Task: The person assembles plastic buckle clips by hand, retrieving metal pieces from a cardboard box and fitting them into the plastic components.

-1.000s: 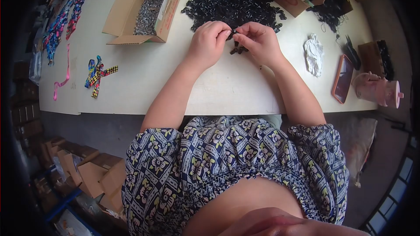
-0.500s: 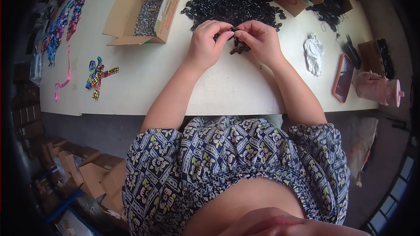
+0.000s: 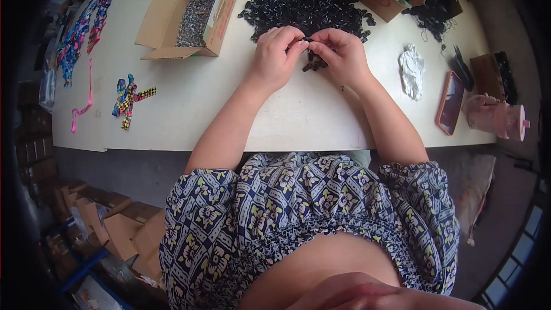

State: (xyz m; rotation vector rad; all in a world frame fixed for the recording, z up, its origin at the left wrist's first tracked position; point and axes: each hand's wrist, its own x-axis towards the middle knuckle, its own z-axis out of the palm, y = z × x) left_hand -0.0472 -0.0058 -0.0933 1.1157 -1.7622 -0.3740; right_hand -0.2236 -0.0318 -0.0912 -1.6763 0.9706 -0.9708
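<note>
Brings left hand and right hand closer together at the fingertips than a second ago, upper centre of the frame. Pinches a small black piece between both, largely hidden. Works just below a heap of black fittings, above loose black pieces.

A navy and pale grey blouse, printed with a floral diamond pattern (touches of yellow-green among it), has loose, puffy sleeves with frilled edges and a gathered, ruffled neckline.
</note>
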